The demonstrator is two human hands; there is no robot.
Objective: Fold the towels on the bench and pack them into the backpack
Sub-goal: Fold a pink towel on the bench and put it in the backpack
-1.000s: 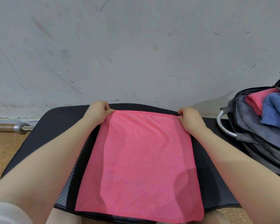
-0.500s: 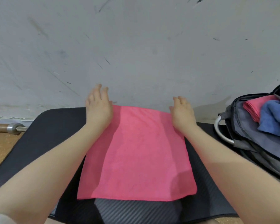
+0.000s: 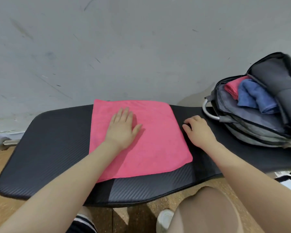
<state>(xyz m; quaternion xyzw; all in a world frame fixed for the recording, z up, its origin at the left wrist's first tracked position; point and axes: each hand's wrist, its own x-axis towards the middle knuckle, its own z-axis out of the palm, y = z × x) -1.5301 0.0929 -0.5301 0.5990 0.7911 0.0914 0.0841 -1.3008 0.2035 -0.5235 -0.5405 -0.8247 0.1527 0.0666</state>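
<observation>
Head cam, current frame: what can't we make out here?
- Backpack: right side cut off by the frame edge; depth under the blue towel and folded pink towel hidden.
- Pink towel on the bench: layer count unreadable; left hand covers its middle.
- Right hand: fingertips curl under, contact unclear.

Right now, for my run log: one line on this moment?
left hand: flat on folded pink towel | right hand: on black padded bench | grey backpack: open

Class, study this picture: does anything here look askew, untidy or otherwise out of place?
The blue towel in the open backpack looks bunched, spilling over the rim. The pink towel lies slightly skewed on the bench.
</observation>
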